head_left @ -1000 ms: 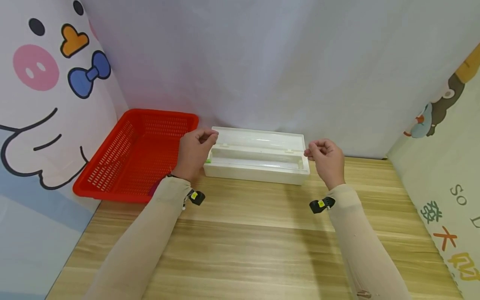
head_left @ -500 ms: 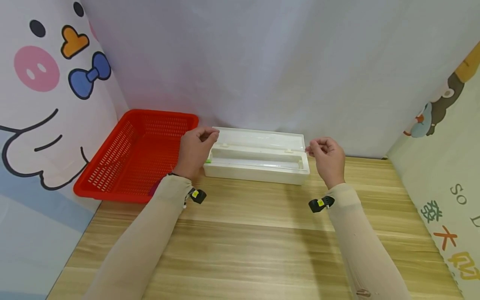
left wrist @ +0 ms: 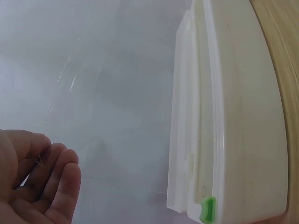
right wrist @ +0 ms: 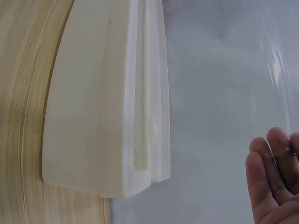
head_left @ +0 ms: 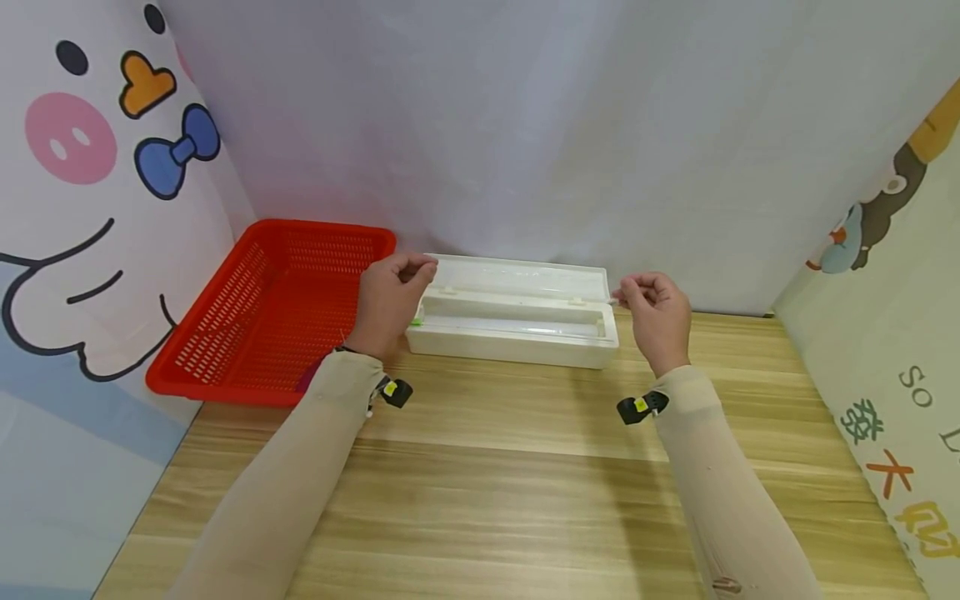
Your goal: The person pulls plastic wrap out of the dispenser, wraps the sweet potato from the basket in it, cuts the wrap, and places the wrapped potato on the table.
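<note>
A white cling film dispenser (head_left: pixel 513 346) stands on the table against the back curtain, its lid (head_left: pixel 521 277) tipped back. Inside lies a pale roll (head_left: pixel 517 326), and a green slide cutter (left wrist: pixel 208 210) sits at the left end of its front edge. Clear cling film (right wrist: pixel 276 70) stretches up from the box, showing mostly as glints. My left hand (head_left: pixel 390 304) pinches one corner of the film between thumb and fingers, at the box's left end. Beyond the right end, my right hand (head_left: pixel 656 317) pinches the other corner. Both hands are raised above the table.
A red perforated basket (head_left: pixel 247 392) stands to the left, partly behind my left forearm, with a small purple thing (head_left: pixel 306 379) in it. Light curtains (head_left: pixel 510 125) close off the back; printed cloth panels (head_left: pixel 885 350) flank the wooden table (head_left: pixel 480 500).
My right hand has risen very slightly, still pinching the film. My left hand, the dispenser and the basket stay practically where they were.
</note>
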`<state>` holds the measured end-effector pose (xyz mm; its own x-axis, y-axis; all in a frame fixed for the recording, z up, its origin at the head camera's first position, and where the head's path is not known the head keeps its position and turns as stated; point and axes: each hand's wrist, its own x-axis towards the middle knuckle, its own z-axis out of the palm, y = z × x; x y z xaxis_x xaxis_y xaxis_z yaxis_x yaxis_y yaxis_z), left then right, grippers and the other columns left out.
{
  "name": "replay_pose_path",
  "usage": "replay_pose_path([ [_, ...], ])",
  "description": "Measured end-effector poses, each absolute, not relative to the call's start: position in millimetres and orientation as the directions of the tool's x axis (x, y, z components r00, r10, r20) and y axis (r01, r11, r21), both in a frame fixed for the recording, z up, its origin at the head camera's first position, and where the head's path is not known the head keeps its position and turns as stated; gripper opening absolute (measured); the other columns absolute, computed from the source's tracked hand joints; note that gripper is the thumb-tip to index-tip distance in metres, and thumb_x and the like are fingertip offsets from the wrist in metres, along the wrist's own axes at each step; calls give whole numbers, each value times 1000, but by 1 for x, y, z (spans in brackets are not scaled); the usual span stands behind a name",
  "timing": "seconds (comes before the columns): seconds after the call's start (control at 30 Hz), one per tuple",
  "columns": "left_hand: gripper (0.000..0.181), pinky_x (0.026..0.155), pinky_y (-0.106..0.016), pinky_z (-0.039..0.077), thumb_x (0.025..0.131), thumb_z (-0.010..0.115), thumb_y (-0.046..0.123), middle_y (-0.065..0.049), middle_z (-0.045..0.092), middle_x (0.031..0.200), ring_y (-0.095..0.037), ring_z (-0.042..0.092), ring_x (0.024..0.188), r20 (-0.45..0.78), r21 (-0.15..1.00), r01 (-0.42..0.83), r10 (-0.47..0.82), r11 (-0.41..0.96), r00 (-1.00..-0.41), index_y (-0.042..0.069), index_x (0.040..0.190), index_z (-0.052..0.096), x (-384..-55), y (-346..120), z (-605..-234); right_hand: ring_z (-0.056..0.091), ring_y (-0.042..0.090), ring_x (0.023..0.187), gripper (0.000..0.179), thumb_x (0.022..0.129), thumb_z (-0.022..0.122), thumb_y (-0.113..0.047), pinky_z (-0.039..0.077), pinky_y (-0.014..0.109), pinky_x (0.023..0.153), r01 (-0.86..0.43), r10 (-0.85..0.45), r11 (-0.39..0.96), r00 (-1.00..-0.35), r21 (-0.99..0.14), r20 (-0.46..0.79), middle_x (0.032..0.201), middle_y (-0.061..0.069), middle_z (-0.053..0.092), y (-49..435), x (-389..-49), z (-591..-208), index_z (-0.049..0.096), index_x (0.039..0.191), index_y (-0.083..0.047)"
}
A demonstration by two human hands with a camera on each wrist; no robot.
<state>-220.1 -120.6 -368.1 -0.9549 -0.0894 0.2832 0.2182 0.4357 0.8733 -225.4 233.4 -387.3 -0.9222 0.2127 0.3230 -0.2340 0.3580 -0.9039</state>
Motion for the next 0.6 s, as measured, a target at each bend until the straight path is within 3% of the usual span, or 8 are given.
replay_pose_path([
  [0.6,26,81,-32,54,103,66,26,-9,73,107,-22,62,94,288,884,218,-113,414,-951,8,119,76,-221,-119,-367,66,4,85,28,105,63,-22,55,22,86,-274,266,349,-888,-896,375,88,-10,66,228,-226,-388,65,111,5],
])
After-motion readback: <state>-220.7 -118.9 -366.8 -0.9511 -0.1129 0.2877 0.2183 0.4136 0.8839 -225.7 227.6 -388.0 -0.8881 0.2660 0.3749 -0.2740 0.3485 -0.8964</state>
